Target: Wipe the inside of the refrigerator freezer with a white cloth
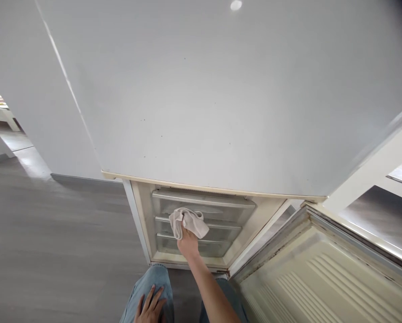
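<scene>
I look down the front of a white fridge whose upper door [221, 98] is closed. Below it the freezer compartment stands open, showing three clear drawers [204, 211]. My right hand [187, 244] reaches in and presses a beige cloth [187, 222] against the drawer fronts, its fingers closed on the cloth. My left hand [150, 307] rests flat on my left thigh, on blue jeans [150, 280], with fingers spread and nothing in it.
The open freezer door [322, 278] swings out to the right, its ribbed inner lining facing up. Grey wood-look floor [53, 242] spreads to the left. A white wall [26, 89] stands behind the fridge on the left, with a doorway at the far left.
</scene>
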Action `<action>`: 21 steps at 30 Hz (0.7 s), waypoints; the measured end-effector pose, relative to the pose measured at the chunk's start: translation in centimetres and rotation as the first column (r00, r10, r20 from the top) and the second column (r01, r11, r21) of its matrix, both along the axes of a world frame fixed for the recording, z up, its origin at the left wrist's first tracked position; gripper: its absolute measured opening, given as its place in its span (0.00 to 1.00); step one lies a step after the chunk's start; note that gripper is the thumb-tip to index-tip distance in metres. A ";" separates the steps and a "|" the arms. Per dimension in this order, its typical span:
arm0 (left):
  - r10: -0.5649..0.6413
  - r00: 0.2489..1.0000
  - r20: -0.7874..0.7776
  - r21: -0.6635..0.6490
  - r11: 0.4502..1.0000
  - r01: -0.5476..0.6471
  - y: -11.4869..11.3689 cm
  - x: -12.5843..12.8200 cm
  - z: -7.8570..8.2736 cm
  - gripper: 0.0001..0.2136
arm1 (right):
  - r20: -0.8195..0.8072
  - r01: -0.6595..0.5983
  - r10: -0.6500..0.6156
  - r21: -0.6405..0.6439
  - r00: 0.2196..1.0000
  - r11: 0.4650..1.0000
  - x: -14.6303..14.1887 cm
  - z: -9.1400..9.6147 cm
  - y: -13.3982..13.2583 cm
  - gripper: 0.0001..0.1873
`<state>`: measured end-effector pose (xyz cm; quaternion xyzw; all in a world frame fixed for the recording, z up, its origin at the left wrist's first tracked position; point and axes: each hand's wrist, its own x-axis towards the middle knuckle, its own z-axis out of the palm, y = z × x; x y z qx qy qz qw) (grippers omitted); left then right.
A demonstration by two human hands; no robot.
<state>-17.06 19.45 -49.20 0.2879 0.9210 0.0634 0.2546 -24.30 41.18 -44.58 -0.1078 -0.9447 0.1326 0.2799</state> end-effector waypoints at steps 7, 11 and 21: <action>0.009 1.000 -0.001 0.064 0.998 -0.009 0.0 0.2 -1.0 0.25 | 0.116 -0.382 0.373 0.070 0.921 0.921 -3.8 4.0 -4.7 0.25; 0.019 1.000 -0.009 0.083 0.996 -0.018 -0.3 0.1 -1.3 0.24 | 0.156 -0.417 0.402 0.080 0.902 0.905 -3.5 3.0 -3.2 0.26; 0.036 0.999 -0.025 0.047 0.998 -0.035 -1.4 -0.5 -0.7 0.23 | -0.049 -0.076 0.078 0.041 0.996 0.996 6.6 -0.9 7.5 0.19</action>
